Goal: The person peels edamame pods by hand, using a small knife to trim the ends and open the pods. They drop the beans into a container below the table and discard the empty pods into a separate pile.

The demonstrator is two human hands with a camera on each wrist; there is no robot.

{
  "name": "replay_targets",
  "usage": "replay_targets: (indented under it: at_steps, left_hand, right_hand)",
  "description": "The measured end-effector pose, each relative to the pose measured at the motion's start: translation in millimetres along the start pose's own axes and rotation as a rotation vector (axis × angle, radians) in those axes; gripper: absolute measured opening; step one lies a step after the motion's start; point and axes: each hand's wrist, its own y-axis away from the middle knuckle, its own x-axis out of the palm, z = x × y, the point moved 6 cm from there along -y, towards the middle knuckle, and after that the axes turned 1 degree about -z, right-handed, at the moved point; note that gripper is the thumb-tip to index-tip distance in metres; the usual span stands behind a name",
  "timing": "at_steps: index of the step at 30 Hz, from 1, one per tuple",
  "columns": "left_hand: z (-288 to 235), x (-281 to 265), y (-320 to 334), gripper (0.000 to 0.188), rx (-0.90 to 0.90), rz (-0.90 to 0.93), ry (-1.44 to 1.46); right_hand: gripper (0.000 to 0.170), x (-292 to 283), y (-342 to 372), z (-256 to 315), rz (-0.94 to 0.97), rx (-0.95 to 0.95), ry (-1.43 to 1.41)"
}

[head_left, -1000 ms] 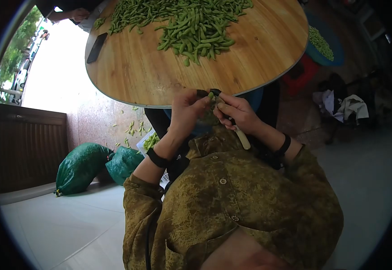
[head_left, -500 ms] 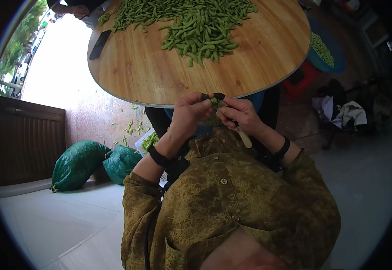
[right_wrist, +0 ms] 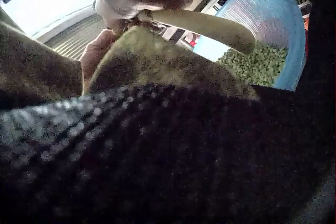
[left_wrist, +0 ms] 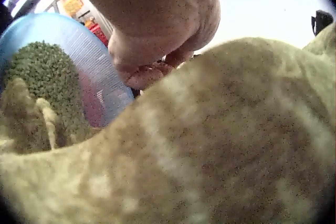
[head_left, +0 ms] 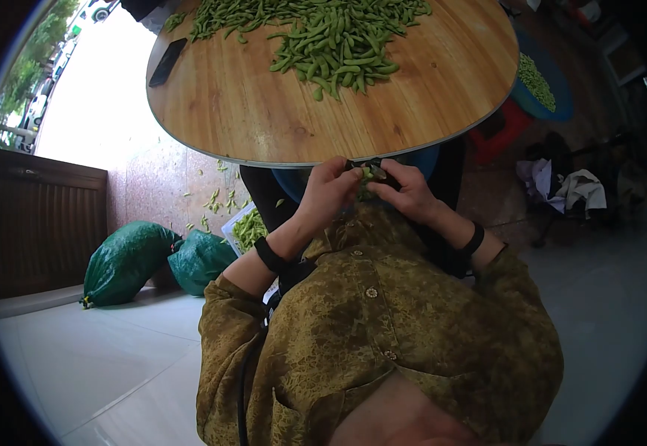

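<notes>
In the head view my left hand (head_left: 331, 186) and right hand (head_left: 410, 192) meet just below the near edge of the round wooden table (head_left: 234, 134). The left hand pinches a green soybean pod (head_left: 369, 174) at its fingertips, and the right thumb and fingers close in on it from the other side. Dark coverings show on some fingertips. From the right hand in the right wrist view sticks out the pale handle (right_wrist: 210, 27) of a tool; its working end is hidden. The left wrist view shows the left hand (left_wrist: 168, 19) from below, partly behind patterned cloth.
Soybean pods (head_left: 334, 48) are heaped on the table, beside a black phone (head_left: 167, 62). A blue basin (left_wrist: 102, 50) of shelled beans sits below my hands. Another blue basin (head_left: 561, 104) stands at right. Green sacks (head_left: 130, 264) and a white basket (head_left: 228, 229) of pods lie at left.
Both hands have shifted slightly right and down from the table edge, staying together at the pod. The pale handle, visible below the right hand earlier, is out of sight in the head view.
</notes>
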Motion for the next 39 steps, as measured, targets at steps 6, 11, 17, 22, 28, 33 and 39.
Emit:
replay_targets:
  at_steps: [6, 11, 17, 22, 28, 33, 39]
  left_hand:
    - [-1.1, -4.9, -4.2, 0.018, 0.036, 0.035, -0.193]
    - [-6.2, -20.0, 0.2, 0.020, 0.095, 0.057, -0.520]
    - [-30.6, -63.0, 59.5, 0.016, 0.260, -0.056, -1.167]
    - [-72.7, -87.0, 59.1, 0.017, 0.446, -0.158, -1.394]
    - [-128.3, -45.3, -46.0, 0.020, 0.839, 0.010, -1.380]
    - [-110.3, -60.7, -110.3, 0.020, 0.837, 0.105, -1.414]
    - [-113.7, -54.2, -73.3, 0.013, 0.869, -0.099, -1.116]
  right_hand:
    - [0.022, 4.3, -3.7, 0.8, 0.028, -0.246, 0.210]
    - [0.023, 7.7, -4.2, 11.0, 0.014, -0.319, 0.293]
    - [0.025, 9.0, 1.2, 3.1, 0.030, -0.265, 0.355]
    - [0.029, 12.4, 2.0, -6.9, 0.060, -0.077, 0.399]
    - [0.027, 1.5, -2.0, 5.5, 0.056, -0.101, 0.298]
    - [0.020, -6.5, -1.0, 1.1, 0.093, 0.068, 0.013]
    - [0.014, -8.3, -10.9, 7.0, 0.084, 0.260, -0.385]
